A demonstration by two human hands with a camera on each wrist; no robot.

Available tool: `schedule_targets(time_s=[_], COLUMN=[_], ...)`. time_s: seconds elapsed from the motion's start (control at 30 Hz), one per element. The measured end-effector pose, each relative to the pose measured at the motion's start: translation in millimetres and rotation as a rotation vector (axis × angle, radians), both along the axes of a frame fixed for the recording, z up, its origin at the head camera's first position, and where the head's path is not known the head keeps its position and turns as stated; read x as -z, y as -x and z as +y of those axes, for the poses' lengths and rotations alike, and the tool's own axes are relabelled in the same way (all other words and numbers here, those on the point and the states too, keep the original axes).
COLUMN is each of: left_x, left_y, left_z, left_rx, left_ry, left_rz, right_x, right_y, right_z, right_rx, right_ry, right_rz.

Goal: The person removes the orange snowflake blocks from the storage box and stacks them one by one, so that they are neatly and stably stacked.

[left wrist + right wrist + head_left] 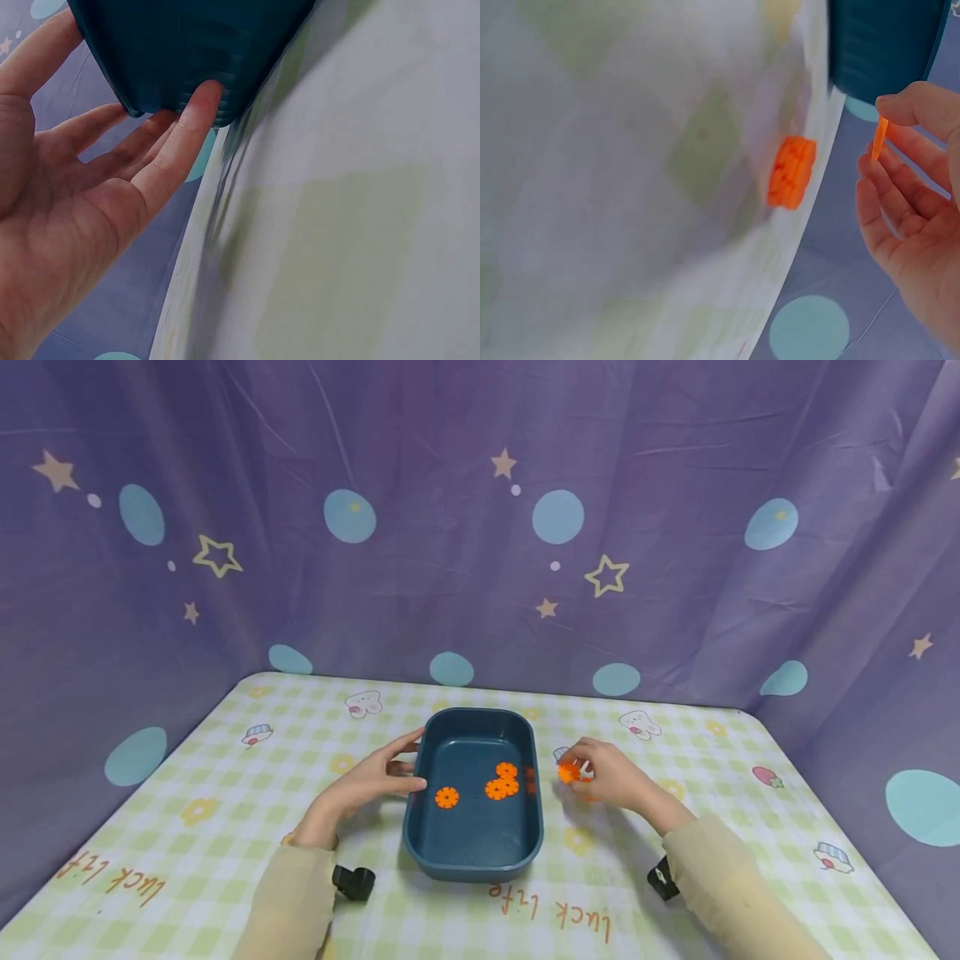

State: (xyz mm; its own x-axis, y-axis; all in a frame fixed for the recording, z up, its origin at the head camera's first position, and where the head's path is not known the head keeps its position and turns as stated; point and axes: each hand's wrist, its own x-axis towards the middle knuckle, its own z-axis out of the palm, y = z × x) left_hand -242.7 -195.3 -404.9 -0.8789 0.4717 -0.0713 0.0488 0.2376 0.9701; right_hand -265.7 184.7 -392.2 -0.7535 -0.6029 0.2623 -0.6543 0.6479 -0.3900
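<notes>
In the head view, a dark teal rectangular bin [474, 852] stands on the table with several orange notched discs [447, 797] lying on its floor. My left hand [369, 782] is at its left side, fingers fairly straight and touching the outer wall, as the left wrist view [82, 172] of the hand confirms. To the right of the bin, my right hand [611, 774] pinches an orange notched disc [880, 138] between thumb and fingertips. Below that hand a small stack of orange discs [791, 172] rests on the table, mostly hidden by the hand in the head view.
A green-and-white checked cloth with printed figures covers the table [187, 860]. Behind it hangs a purple curtain [450, 577] with stars and blue ovals. Each wrist carries a black camera mount [354, 882].
</notes>
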Motion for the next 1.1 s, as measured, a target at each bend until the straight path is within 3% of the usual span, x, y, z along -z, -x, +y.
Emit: schedule_targets(time_s=[0.4,1.1], left_x=[0.9,0.4], left_y=[0.6,0.3], left_z=[0.3,0.3], left_rx=[0.01,0.001], left_ry=[-0.015,-0.005], left_rz=[0.009,0.004], right_x=[10.3,18.9], right_y=[-2.7,-3.5], right_z=[20.2,30.1], right_rx=[0.059,0.053], right_ry=[-0.023,-0.06], right_rz=[-0.038,-0.036])
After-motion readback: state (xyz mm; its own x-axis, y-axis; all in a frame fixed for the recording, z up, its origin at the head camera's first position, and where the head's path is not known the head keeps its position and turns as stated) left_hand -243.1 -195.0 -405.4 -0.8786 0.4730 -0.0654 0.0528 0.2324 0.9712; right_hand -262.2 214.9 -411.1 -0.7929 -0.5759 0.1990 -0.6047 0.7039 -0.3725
